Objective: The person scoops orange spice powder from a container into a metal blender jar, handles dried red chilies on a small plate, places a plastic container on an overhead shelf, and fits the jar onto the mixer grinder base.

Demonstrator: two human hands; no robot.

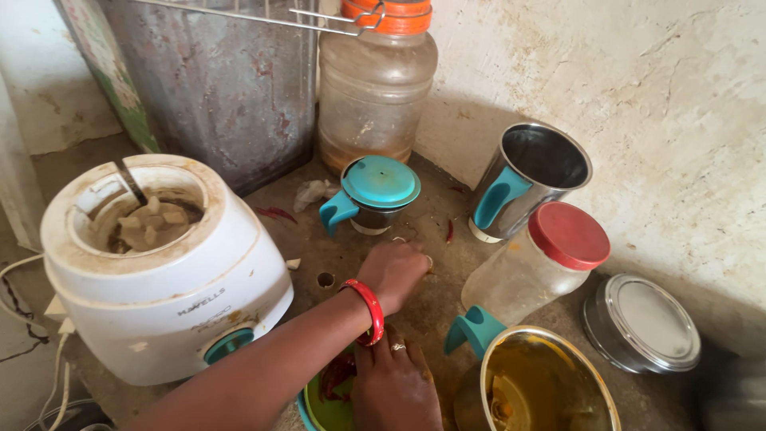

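My left hand (395,271), a red bangle on its wrist, reaches across to the dirty floor just in front of a small steel grinder jar with a teal lid (381,182). Its fingers curl down onto the floor and their tips are hidden. My right hand (395,391), wearing a ring, lies at the bottom over the rim of a green bowl (319,403) that holds red chilies (335,375). Beside that hand stands a steel grinder jar (550,383) with yellow paste inside and a teal handle.
A white mixer base (159,287) stands at the left with its cord. In the corner are a metal canister (223,88) and an orange-lidded plastic jar (375,88). A tall steel jar (542,160), a red-lidded jar (568,234) and a lidded steel tin (650,319) stand at the right. Loose chilies (275,213) lie about.
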